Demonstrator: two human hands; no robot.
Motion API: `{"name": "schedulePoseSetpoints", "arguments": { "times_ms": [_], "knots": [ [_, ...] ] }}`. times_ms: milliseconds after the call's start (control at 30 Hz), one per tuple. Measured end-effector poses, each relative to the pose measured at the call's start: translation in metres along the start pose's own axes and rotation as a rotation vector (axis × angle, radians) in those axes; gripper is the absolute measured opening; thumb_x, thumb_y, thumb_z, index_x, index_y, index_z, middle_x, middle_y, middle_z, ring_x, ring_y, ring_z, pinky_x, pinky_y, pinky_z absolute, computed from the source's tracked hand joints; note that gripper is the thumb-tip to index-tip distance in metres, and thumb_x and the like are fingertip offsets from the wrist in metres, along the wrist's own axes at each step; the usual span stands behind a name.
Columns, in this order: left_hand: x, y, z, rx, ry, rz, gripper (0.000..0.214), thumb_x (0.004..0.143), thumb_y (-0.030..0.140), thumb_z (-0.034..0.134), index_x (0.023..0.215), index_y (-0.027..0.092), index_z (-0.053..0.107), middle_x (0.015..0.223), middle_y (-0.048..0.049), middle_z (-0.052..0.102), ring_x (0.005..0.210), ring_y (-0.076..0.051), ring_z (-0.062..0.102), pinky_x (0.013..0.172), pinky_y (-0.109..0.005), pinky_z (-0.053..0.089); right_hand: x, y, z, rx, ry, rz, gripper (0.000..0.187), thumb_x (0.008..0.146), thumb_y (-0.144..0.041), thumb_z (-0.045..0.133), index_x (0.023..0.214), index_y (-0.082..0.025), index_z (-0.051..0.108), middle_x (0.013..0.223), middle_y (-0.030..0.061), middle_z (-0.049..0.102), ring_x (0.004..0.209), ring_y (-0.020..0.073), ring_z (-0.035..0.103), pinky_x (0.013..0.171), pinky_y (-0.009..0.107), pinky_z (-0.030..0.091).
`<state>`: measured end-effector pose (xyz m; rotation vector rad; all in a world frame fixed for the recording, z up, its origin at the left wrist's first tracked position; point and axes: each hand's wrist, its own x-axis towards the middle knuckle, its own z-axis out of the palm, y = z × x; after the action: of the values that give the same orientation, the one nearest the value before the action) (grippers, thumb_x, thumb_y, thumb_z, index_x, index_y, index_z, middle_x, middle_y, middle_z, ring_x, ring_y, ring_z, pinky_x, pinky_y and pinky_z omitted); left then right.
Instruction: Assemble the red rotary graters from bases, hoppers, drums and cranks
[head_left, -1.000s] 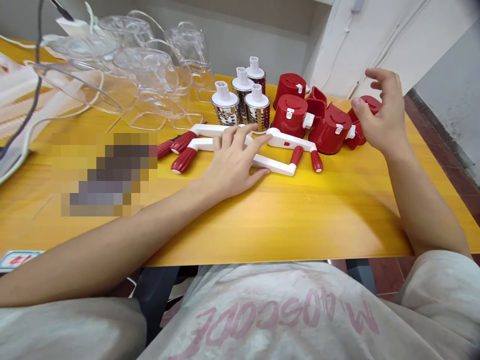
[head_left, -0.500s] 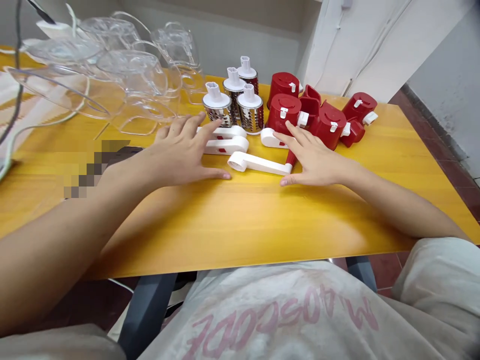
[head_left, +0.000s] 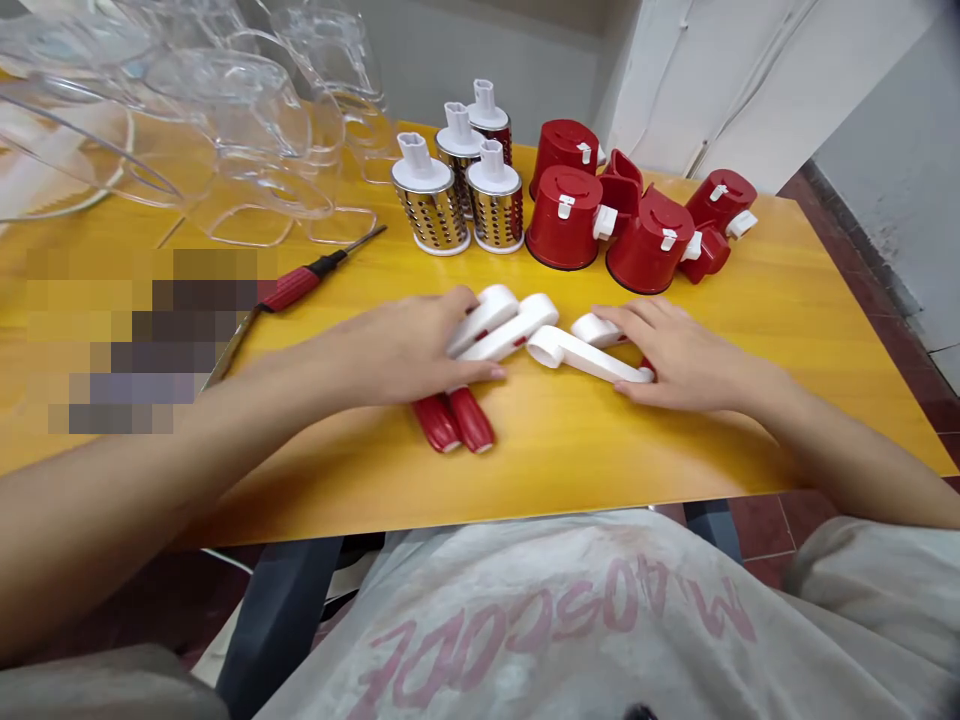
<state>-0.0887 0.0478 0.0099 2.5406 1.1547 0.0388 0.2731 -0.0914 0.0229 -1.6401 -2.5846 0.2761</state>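
My left hand curls over two hand cranks lying side by side. Their white arms point away from me and their red grips stick out below the palm. Across from it, my right hand is wrapped over two more cranks, the nearer with a long white arm, the farther showing a short white end. Their red grips are mostly covered by my right fingers. All of these cranks are on or close to the yellow tabletop.
Behind the hands stand several metal grater drums with white tops. Right of them are several red grater housings with white knobs. Clear plastic parts crowd the back left. A red-handled tool with a thin shaft lies left, partly pixelated.
Both hands have come down and closed over the cranks. The left pair has been drawn nearer to me and turned, and the right pair has shifted rightward and nearer.
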Motion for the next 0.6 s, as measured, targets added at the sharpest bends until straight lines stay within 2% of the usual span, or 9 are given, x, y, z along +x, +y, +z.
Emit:
{"name": "schedulePoseSetpoints", "arguments": {
  "times_ms": [100, 200, 233, 267, 300, 333, 400, 467, 600],
  "knots": [
    [0.011, 0.040, 0.007, -0.106, -0.060, 0.069, 0.069, 0.092, 0.082, 0.091, 0.126, 0.024, 0.077, 0.097, -0.0127, 0.087, 0.074, -0.036, 0.078, 0.066, -0.041, 0.050, -0.051, 0.027, -0.012, -0.028, -0.026, 0.112, 0.087, 0.106, -0.041, 0.079, 0.187, -0.020, 0.058, 0.168, 0.0245, 0.075, 0.149, 0.0497, 0.075, 0.128, 0.072, 0.065],
    [0.034, 0.088, 0.017, -0.126, -0.098, 0.099, 0.062, 0.097, 0.070, 0.091, 0.132, 0.020, 0.080, 0.110, -0.0177, 0.090, 0.089, -0.041, 0.085, 0.082, -0.045, 0.060, -0.105, 0.074, -0.021, -0.063, -0.008, 0.271, 0.083, 0.107, -0.048, 0.083, 0.184, -0.027, 0.062, 0.163, 0.0238, 0.080, 0.138, 0.0472, 0.085, 0.110, 0.063, 0.073],
    [0.045, 0.104, 0.021, -0.131, -0.110, 0.120, 0.062, 0.097, 0.067, 0.093, 0.134, 0.019, 0.081, 0.115, -0.0197, 0.090, 0.096, -0.044, 0.087, 0.087, -0.047, 0.063, -0.121, 0.093, -0.024, -0.075, 0.025, 0.341, 0.082, 0.105, -0.052, 0.088, 0.180, -0.026, 0.068, 0.157, 0.0270, 0.084, 0.124, 0.0444, 0.090, 0.097, 0.056, 0.073],
    [0.056, 0.121, 0.026, -0.145, -0.127, 0.154, 0.065, 0.098, 0.068, 0.095, 0.136, 0.018, 0.081, 0.119, -0.0212, 0.090, 0.103, -0.046, 0.088, 0.091, -0.049, 0.065, -0.133, 0.111, -0.027, -0.088, 0.082, 0.431, 0.082, 0.097, -0.055, 0.096, 0.170, -0.024, 0.076, 0.139, 0.0313, 0.088, 0.098, 0.0392, 0.090, 0.078, 0.052, 0.068],
    [0.068, 0.137, 0.031, -0.163, -0.146, 0.195, 0.067, 0.099, 0.069, 0.095, 0.139, 0.017, 0.081, 0.123, -0.0221, 0.091, 0.109, -0.047, 0.089, 0.095, -0.050, 0.066, -0.142, 0.129, -0.031, -0.113, 0.100, 0.545, 0.082, 0.094, -0.057, 0.100, 0.165, -0.023, 0.079, 0.125, 0.0325, 0.090, 0.077, 0.0336, 0.085, 0.067, 0.052, 0.060],
    [0.081, 0.153, 0.035, -0.176, -0.138, 0.234, 0.067, 0.102, 0.069, 0.094, 0.142, 0.017, 0.081, 0.129, -0.0228, 0.090, 0.116, -0.048, 0.089, 0.098, -0.051, 0.067, -0.147, 0.144, -0.036, -0.124, 0.066, 0.667, 0.082, 0.097, -0.059, 0.098, 0.168, -0.022, 0.078, 0.115, 0.0314, 0.090, 0.071, 0.0313, 0.081, 0.065, 0.051, 0.057],
    [0.106, 0.185, 0.043, -0.177, -0.160, 0.276, 0.065, 0.105, 0.065, 0.094, 0.145, 0.015, 0.081, 0.139, -0.0241, 0.089, 0.129, -0.048, 0.088, 0.104, -0.051, 0.069, -0.147, 0.166, -0.045, -0.182, -0.012, 0.875, 0.088, 0.100, -0.061, 0.095, 0.175, -0.022, 0.071, 0.119, 0.0295, 0.090, 0.084, 0.0358, 0.085, 0.075, 0.052, 0.059],
    [0.130, 0.214, 0.050, -0.190, -0.172, 0.279, 0.060, 0.108, 0.057, 0.095, 0.147, 0.013, 0.082, 0.145, -0.0235, 0.089, 0.137, -0.045, 0.087, 0.112, -0.049, 0.070, -0.138, 0.176, -0.054, -0.205, -0.102, 1.001, 0.097, 0.104, -0.066, 0.089, 0.187, -0.024, 0.058, 0.139, 0.0287, 0.088, 0.109, 0.0414, 0.087, 0.090, 0.052, 0.062],
    [0.168, 0.259, 0.060, -0.238, -0.103, 0.285, 0.059, 0.113, 0.049, 0.093, 0.154, 0.009, 0.082, 0.154, -0.0272, 0.086, 0.149, -0.045, 0.084, 0.122, -0.049, 0.067, -0.118, 0.180, -0.057, -0.172, -0.146, 1.128, 0.096, 0.119, -0.076, 0.067, 0.194, -0.020, 0.047, 0.166, 0.0342, 0.077, 0.140, 0.0458, 0.080, 0.107, 0.052, 0.056]
  ]
}}
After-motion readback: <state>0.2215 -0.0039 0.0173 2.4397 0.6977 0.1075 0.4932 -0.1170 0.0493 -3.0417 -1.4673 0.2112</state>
